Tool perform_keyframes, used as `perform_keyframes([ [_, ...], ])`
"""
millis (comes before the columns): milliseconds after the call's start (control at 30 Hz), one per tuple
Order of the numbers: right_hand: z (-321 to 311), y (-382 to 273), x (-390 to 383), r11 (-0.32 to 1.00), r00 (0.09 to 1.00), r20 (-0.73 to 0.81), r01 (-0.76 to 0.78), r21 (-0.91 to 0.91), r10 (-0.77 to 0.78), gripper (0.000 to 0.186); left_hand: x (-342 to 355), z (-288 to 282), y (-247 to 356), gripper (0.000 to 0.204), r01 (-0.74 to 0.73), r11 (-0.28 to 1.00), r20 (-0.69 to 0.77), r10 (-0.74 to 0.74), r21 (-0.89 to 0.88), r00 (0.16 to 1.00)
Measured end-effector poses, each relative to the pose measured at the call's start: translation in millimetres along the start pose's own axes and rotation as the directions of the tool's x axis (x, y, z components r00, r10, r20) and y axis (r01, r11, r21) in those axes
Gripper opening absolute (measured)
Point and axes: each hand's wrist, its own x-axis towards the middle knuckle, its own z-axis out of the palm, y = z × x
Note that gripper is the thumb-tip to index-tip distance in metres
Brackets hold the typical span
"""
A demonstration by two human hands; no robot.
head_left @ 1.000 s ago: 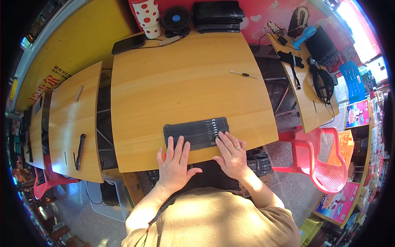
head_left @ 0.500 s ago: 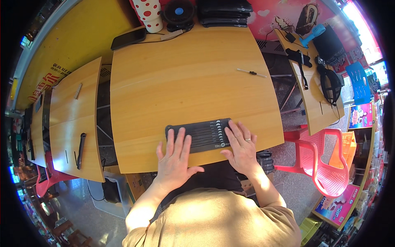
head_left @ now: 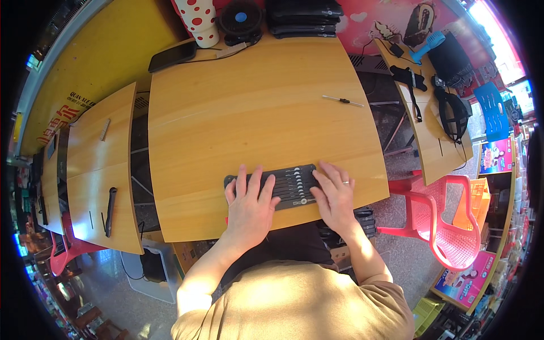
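Observation:
A flat black pouch (head_left: 287, 180) with several narrow slots and a row of pale, crescent-shaped marks lies near the table's front edge. My left hand (head_left: 250, 208) rests over its left part with fingers spread, hiding some of the slots. At the pouch's right end, my right hand (head_left: 336, 197) touches the edge with fingers bent and apart, a ring on one of them. The pouch's corner under the right fingers is partly covered. Both lie on a wooden tabletop (head_left: 249, 119).
A thin rod with a black middle (head_left: 343, 101) lies at the table's right. Along the back stand a dotted tumbler (head_left: 201, 22), a small black fan (head_left: 241, 21), stacked black pouches (head_left: 303, 20) and a phone (head_left: 173, 56). A pink chair (head_left: 447, 226) is at right.
My left hand has slid right and slightly forward over the pouch. The fingers of my right hand have bent more at the pouch's right end. The view has shifted slightly.

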Motion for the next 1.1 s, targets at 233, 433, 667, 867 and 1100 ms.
perform_keyframes([
  [233,7,4,17,0.993,0.99,-0.113,0.097,0.067,-0.089,0.031,17,16,4,0.036,-0.01,1.0,-0.092,0.009,-0.012,0.996],
  [433,4,14,16,0.992,0.978,-0.204,0.073,0.104,-0.051,0.027,18,6,0,0.032,-0.004,0.999,-0.093,0.0,-0.045,0.996],
  [667,4,10,18,0.967,0.966,-0.247,-0.016,0.252,0.081,0.021,49,20,23,0.024,-0.087,0.978,-0.068,0.076,-0.189,0.995],
  [867,-6,13,30,0.973,0.998,-0.045,-0.031,0.23,0.043,0.016,68,24,36,0.022,0.006,0.943,0.045,0.01,-0.334,0.999],
  [1100,-18,9,46,0.982,0.979,0.183,-0.117,0.148,0.089,0.015,70,12,36,0.032,0.013,0.952,0.135,0.03,-0.305,0.99],
])
